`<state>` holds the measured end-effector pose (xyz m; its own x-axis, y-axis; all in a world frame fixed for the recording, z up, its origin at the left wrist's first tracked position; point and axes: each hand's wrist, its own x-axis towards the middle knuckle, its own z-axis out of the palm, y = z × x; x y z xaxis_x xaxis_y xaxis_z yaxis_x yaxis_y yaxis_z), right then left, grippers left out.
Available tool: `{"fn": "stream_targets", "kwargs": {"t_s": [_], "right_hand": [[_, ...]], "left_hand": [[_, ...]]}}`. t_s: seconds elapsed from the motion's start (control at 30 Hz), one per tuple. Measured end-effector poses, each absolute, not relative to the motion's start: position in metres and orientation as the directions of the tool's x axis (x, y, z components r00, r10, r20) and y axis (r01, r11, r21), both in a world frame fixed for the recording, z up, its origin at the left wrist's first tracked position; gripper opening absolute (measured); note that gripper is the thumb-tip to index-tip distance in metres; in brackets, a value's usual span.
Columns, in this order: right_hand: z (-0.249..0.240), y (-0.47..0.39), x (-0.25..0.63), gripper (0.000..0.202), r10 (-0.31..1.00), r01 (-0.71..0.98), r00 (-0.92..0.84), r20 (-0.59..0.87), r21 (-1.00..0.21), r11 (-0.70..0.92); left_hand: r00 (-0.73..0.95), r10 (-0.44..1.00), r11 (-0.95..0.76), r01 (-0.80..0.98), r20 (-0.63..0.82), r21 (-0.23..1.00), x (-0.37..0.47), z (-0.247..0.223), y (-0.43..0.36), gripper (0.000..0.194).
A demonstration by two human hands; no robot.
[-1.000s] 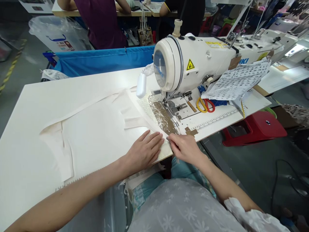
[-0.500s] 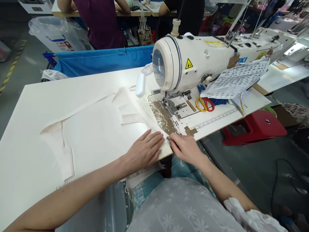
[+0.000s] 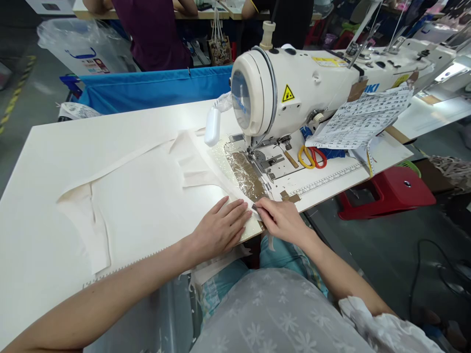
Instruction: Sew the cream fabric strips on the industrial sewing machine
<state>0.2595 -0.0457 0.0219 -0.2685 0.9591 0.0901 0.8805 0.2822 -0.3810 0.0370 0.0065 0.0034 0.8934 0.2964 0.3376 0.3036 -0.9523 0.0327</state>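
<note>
White fabric (image 3: 200, 159) lies on the white table, with a long narrow strip curving off to the left and a wider end (image 3: 86, 223) at the far left. My left hand (image 3: 222, 226) rests flat on the fabric near the table's front edge, fingers spread a little and holding nothing. Just right of it, my right hand (image 3: 277, 219) pinches a small dark object (image 3: 254, 207) against the fabric's edge; what the object is cannot be made out. Both hands are in front of the sewing machine (image 3: 290, 93), below its needle area.
Yellow and red scissors (image 3: 312, 157) lie right of the needle area. Printed sheets (image 3: 362, 117) hang from the machine. A red stool (image 3: 390, 193) stands at the right. Beyond the table (image 3: 44, 162) are a blue cloth (image 3: 154, 90), a clear bin (image 3: 84, 49) and two seated people.
The view has shifted slightly. My right hand has moved a little along the fabric edge, and the dark object shows slightly more; my left hand stays on the fabric.
</note>
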Motion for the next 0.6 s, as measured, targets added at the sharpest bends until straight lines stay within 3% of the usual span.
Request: {"fn": "stream_targets", "kwargs": {"t_s": [0.3, 0.43, 0.6], "right_hand": [[0.032, -0.049, 0.261, 0.022, 0.946, 0.909, -0.324, 0.019, -0.27, 0.317], [0.039, -0.06, 0.272, 0.024, 0.946, 0.913, -0.323, -0.043, -0.279, 0.299], [0.036, -0.063, 0.269, 0.022, 0.957, 0.92, -0.289, -0.011, -0.282, 0.274]], "left_hand": [[0.889, 0.304, -0.945, 0.326, 0.343, -0.009, 0.039, 0.005, 0.004, 0.034], [0.888, 0.3, -0.945, 0.327, 0.349, -0.021, 0.039, 0.006, 0.005, 0.033], [0.883, 0.311, -0.943, 0.333, 0.352, -0.002, 0.039, 0.01, 0.008, 0.034]]}}
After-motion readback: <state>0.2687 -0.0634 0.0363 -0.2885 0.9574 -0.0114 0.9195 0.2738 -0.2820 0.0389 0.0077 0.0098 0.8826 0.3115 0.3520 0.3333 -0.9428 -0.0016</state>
